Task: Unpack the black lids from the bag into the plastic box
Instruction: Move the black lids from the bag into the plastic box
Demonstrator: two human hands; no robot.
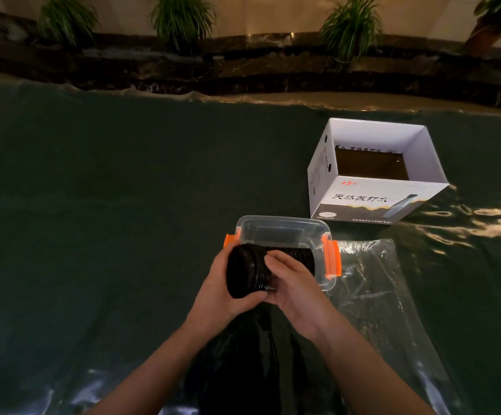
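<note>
Both hands, left hand [225,290] and right hand [291,283], clasped the stack of black lids [270,262] sideways over the clear plastic box [318,235], likely to lower it in.

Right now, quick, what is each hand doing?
Left hand: closed on the near end of the stack of black lids.
Right hand: fingers closed over the same stack.

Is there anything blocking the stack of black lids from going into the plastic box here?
Nothing visible does. Both hands, left hand and right hand, hold the stack of black lids right over the plastic box, which is open, with no cover on it.
</note>
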